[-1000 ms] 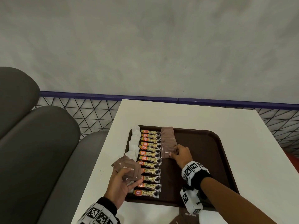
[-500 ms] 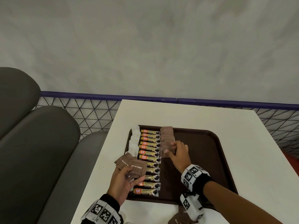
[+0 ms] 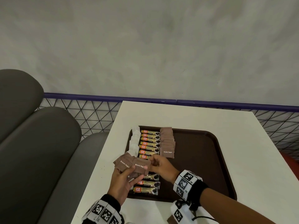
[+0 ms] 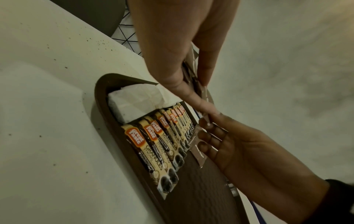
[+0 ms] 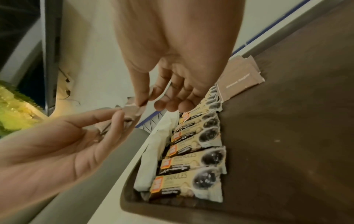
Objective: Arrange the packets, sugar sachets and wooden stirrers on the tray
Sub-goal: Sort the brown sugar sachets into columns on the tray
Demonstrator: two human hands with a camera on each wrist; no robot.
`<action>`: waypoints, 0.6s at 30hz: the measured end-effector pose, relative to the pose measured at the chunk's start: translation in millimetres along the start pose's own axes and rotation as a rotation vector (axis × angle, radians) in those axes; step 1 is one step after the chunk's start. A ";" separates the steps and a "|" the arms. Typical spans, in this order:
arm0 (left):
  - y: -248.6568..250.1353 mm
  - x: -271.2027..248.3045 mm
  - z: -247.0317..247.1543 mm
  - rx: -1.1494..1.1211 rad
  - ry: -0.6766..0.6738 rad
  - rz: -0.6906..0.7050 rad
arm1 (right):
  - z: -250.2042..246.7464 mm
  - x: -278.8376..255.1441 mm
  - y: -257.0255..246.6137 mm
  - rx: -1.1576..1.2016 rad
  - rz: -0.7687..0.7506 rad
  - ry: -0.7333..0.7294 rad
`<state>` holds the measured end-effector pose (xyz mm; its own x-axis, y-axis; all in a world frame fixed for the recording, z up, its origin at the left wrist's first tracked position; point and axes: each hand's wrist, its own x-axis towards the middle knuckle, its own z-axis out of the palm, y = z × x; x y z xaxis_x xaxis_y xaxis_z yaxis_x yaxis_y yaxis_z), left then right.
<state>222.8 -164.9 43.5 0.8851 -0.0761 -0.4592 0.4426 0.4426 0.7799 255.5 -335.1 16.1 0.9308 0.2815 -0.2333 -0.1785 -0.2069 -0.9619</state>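
Observation:
A dark brown tray (image 3: pixel 202 159) lies on the white table (image 3: pixel 242 151). On its left part sit a column of white sachets (image 3: pixel 135 139), a column of coffee granule packets (image 3: pixel 149 141) and a row of brown sugar sachets (image 3: pixel 167 143). My left hand (image 3: pixel 124 178) holds a fan of brown sugar sachets (image 3: pixel 129 164) above the tray's left edge. My right hand (image 3: pixel 159 165) pinches the top sachet of that fan (image 5: pixel 132 109) between thumb and forefinger. The other fingers are loosely curled.
Grey padded seat backs (image 3: pixel 32 143) stand to the left of the table. A black wire mesh fence with a blue rail (image 3: pixel 97 110) runs behind it. A brown sachet (image 3: pixel 171 221) lies on the table near my right wrist. The tray's right half is bare.
My right hand left the row of brown sachets on the tray and came back left to the fan in my left hand, where it now pinches a sachet.

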 end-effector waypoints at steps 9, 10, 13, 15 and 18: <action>0.5 -1.6 -9.9 -0.092 -0.009 -0.052 | -54.4 2.7 13.7 -0.059 0.124 0.430; 0.7 -1.4 -10.3 -0.082 -0.005 -0.057 | -60.6 3.3 17.8 -0.096 0.138 0.453; 1.5 -0.2 -10.8 -0.020 0.006 -0.057 | -71.9 6.4 30.0 -0.202 0.177 0.463; 1.0 1.1 -11.5 0.024 0.013 -0.054 | -73.0 9.8 35.8 -0.253 0.205 0.458; 0.6 2.6 -10.8 0.048 0.009 -0.059 | -70.0 16.2 38.9 -0.330 0.224 0.478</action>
<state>223.8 -155.2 38.1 0.8558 -0.0925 -0.5090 0.5009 0.3945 0.7704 285.9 -404.2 -15.1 0.9357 -0.2368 -0.2615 -0.3490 -0.5128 -0.7844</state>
